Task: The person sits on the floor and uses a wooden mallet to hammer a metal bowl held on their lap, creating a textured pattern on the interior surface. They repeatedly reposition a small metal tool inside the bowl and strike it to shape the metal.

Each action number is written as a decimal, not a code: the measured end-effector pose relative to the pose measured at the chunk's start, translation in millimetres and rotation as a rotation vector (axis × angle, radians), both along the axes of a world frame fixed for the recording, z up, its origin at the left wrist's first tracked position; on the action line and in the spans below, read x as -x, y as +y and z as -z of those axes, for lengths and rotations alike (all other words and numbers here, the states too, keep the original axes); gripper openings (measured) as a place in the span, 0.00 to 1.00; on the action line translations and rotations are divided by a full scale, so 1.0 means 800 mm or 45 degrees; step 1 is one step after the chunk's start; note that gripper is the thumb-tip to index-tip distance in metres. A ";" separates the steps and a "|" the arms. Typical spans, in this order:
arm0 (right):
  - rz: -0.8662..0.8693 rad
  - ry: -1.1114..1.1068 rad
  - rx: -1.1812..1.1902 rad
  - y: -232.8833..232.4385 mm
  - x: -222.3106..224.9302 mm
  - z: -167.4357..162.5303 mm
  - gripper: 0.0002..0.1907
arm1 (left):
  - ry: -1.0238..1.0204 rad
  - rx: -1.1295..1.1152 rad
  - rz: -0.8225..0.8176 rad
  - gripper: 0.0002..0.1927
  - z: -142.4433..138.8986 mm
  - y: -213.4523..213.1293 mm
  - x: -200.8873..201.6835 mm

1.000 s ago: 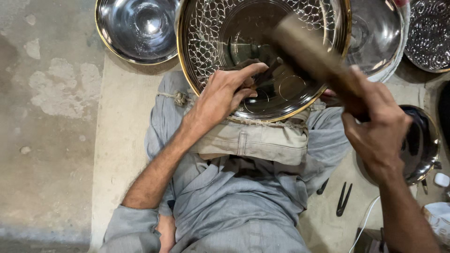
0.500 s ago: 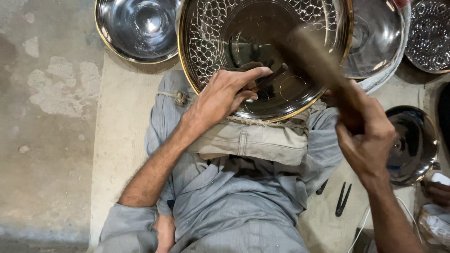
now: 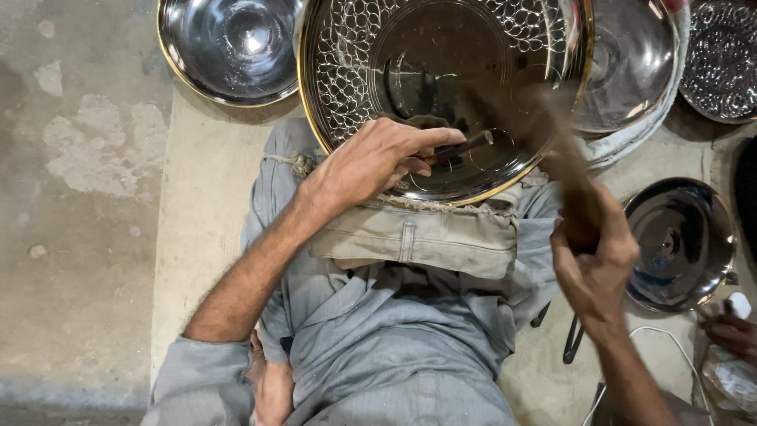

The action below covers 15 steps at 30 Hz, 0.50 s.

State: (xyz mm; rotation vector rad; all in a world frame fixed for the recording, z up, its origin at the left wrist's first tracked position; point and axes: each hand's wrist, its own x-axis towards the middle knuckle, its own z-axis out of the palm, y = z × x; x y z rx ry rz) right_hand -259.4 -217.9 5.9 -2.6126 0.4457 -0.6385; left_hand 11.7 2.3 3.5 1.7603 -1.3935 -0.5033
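Observation:
A large round metal tray [image 3: 355, 47] with a gold rim and a punched scale pattern rests tilted on my lap. My left hand [image 3: 371, 162] lies on its lower edge and pinches a thin dark metal punch [image 3: 465, 146], whose tip touches the tray's smooth centre. My right hand [image 3: 595, 256] grips a wooden mallet [image 3: 564, 158], blurred with motion, its head over the tray just right of the punch.
A shiny steel bowl [image 3: 229, 47] sits at the upper left, another [image 3: 631, 63] behind the tray at right, a smaller one [image 3: 678, 241] beside my right hand. A patterned plate [image 3: 721, 59] lies at the top right. Dark tools [image 3: 572, 339] lie on the floor.
The mallet has swung down toward the punch and my right hand has dropped lower. My left hand has kept the punch on the tray, shifting slightly.

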 end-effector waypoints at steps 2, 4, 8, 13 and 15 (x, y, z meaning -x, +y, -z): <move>0.083 0.238 -0.095 0.002 0.009 0.008 0.33 | -0.101 0.082 0.028 0.36 -0.005 -0.001 -0.003; 0.119 0.291 -0.056 0.004 0.017 0.017 0.33 | -0.134 0.052 0.043 0.34 -0.011 -0.003 -0.003; 0.118 -0.023 -0.247 0.017 0.031 0.033 0.22 | -0.107 -0.062 0.103 0.30 -0.024 -0.007 -0.004; 0.164 0.087 -0.075 0.028 0.040 0.045 0.28 | -0.194 -0.180 0.192 0.28 -0.025 -0.010 -0.012; 0.165 -0.230 -0.471 0.031 0.043 0.051 0.20 | -0.306 0.107 0.238 0.27 -0.021 -0.005 -0.013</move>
